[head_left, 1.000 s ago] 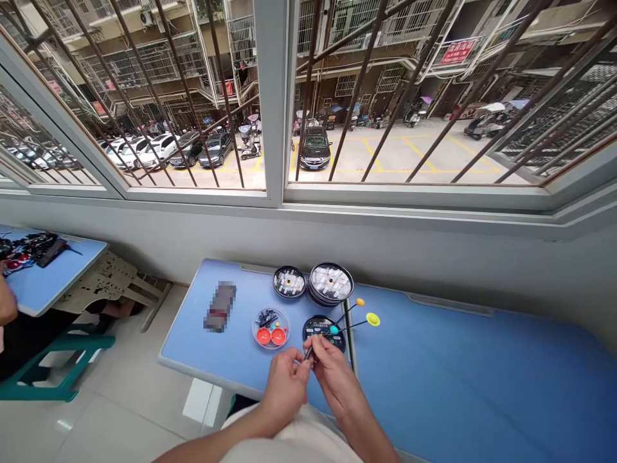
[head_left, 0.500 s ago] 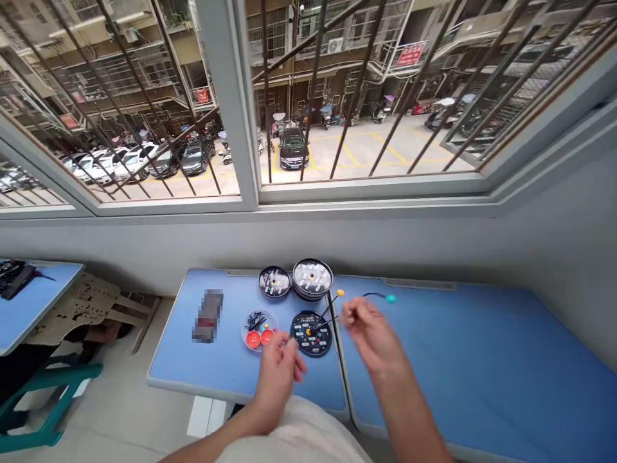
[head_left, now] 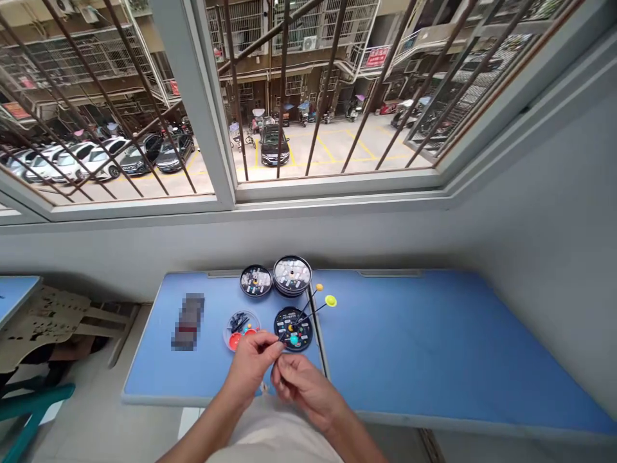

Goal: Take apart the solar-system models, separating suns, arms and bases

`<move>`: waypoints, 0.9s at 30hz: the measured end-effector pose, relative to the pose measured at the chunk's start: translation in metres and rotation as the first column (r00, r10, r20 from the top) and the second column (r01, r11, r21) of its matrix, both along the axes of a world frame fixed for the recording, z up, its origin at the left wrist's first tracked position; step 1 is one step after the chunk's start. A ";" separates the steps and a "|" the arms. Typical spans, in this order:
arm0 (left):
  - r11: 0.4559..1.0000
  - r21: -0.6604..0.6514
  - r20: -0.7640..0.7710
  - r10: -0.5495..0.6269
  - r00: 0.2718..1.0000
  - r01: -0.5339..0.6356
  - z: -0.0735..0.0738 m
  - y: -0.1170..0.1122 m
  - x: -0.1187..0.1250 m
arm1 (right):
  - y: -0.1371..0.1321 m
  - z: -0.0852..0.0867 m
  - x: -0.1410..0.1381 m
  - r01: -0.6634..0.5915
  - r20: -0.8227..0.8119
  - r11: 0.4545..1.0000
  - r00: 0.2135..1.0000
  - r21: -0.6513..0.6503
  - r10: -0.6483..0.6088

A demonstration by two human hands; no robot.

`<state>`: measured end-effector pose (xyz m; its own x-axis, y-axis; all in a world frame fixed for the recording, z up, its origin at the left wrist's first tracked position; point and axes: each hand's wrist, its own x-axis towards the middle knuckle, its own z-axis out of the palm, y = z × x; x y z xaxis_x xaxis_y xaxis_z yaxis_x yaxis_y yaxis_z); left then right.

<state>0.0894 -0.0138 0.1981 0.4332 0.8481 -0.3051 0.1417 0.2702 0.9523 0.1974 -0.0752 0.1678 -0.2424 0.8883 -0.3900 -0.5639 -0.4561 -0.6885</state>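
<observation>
My left hand [head_left: 250, 363] is closed in a pinch above the table's front part. A thin dark rod with a teal ball [head_left: 294, 338] extends from its fingertips. Close beside it, my right hand [head_left: 301, 386] has its fingers curled together; whatever they hold is hidden. Just beyond both hands lies a round black base [head_left: 304, 321] with printed labels. Black rods rise from its middle, one tipped with an orange ball [head_left: 319, 287], another with a yellow-green ringed ball [head_left: 330, 301]. Left of it, a clear round dish [head_left: 226, 325] holds black pieces and red cups, partly covered by my left hand.
At the back stand a stack of black round bases [head_left: 292, 273] and a smaller round one [head_left: 256, 281]. A blurred-out dark object [head_left: 187, 321] lies on the left of the blue table [head_left: 409, 347]. A wall and barred window border the far side.
My right hand has moved left and toward me, beside my left hand. The teal ball has moved from the right to in front of my hands. The view has shifted right.
</observation>
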 end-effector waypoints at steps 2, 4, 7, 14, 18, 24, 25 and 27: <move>0.999 0.001 -0.042 -0.034 0.999 0.034 0.000 0.002 -0.005 | -0.001 -0.001 0.000 0.043 0.127 0.998 0.991 0.040 -0.047; 0.996 -0.002 -0.094 -0.094 0.991 0.095 0.001 0.002 -0.011 | -0.001 -0.003 0.001 0.114 0.229 0.990 0.964 0.087 -0.132; 0.982 -0.015 -0.172 -0.187 0.967 0.187 0.000 -0.005 -0.018 | -0.003 0.000 0.002 0.172 0.324 0.979 0.925 0.113 -0.200; 0.992 0.108 -0.388 0.101 0.916 -0.064 -0.028 -0.014 -0.053 | -0.009 0.006 0.007 0.411 0.491 0.903 0.765 0.128 -0.418; 0.927 0.373 -0.593 0.211 0.777 0.033 -0.058 0.010 -0.077 | 0.011 -0.019 0.003 0.286 0.547 0.947 0.775 0.143 -0.316; 0.837 0.325 -0.828 0.027 0.560 0.439 -0.114 0.062 -0.062 | 0.076 -0.087 -0.029 -0.074 0.861 0.970 0.480 0.233 -0.170; 0.832 0.311 -0.835 0.008 0.550 0.460 -0.121 0.069 -0.059 | 0.084 -0.096 -0.033 -0.087 0.875 0.970 0.454 0.228 -0.165; 0.819 0.289 -0.850 -0.020 0.527 0.496 -0.132 0.079 -0.057 | 0.095 -0.110 -0.039 -0.106 0.902 0.971 0.402 0.215 -0.156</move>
<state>0.0329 0.0651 0.0657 0.4389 0.8608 -0.2576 0.8657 -0.3283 0.3779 0.1585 0.0200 0.0579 0.1634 0.9712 -0.1736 0.4480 -0.2299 -0.8640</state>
